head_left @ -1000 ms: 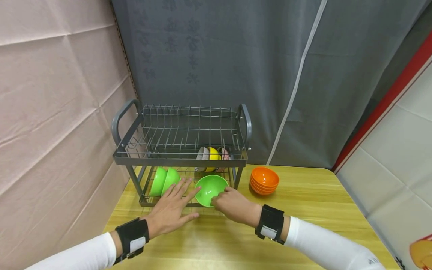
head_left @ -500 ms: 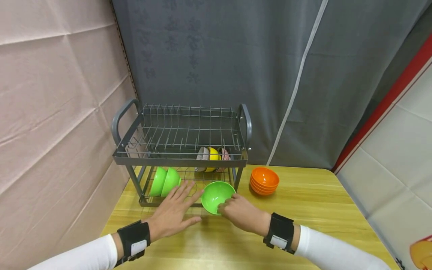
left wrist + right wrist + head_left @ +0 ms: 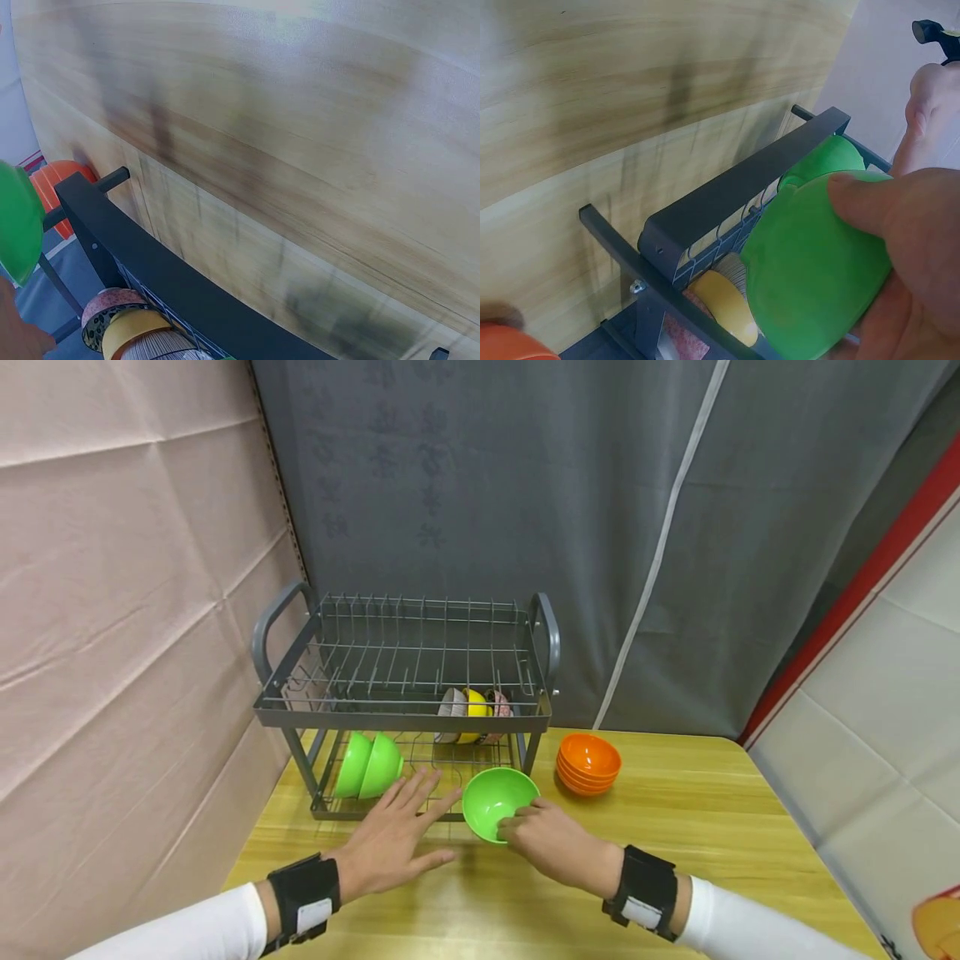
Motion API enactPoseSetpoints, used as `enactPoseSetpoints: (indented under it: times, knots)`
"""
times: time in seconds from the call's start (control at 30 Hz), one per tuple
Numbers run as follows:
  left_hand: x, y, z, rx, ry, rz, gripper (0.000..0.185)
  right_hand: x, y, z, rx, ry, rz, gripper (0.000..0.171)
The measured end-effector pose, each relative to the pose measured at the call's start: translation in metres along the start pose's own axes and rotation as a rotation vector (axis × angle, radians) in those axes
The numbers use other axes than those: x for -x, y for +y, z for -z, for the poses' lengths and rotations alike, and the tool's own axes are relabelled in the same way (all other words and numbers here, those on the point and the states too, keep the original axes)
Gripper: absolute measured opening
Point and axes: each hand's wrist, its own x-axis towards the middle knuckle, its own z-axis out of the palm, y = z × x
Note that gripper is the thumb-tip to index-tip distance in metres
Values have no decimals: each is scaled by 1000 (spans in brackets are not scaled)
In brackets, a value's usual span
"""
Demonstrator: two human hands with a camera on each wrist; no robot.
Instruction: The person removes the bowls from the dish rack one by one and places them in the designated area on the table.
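Note:
My right hand grips a green bowl by its right rim, with the bowl's inside showing in the head view. In the right wrist view the thumb presses on the bowl's green wall. The bowl is at the front right of a dark two-tier dish rack. My left hand holds nothing; its fingers are spread in front of the rack's lower tier. Close beyond those fingertips, two more green bowls lean on their sides at the lower tier's left.
Several stacked orange bowls stand on the wooden table right of the rack. Behind the rack's front bar sit a striped cup, a yellow cup and a pink patterned cup. A grey curtain hangs behind; pink cloth borders the left.
My right hand has drawn the green bowl right and toward me, from the lower tier's front to beyond its edge. The left hand has shifted slightly right, fingers still spread.

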Motion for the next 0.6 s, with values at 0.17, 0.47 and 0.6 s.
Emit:
enactPoseSetpoints:
  times: [0.17,0.47,0.6]
  knots:
    - [0,3,-1,13,-5,-12,81,9,0,3,-12,29,5,8]
    - [-5,8,-3,10,-22,-26,80,23,-2,0,-26,52,-18,9]
    - [-7,12,-3,9,-43,-35,81,28,-1,-1,-42,20,-38,7]
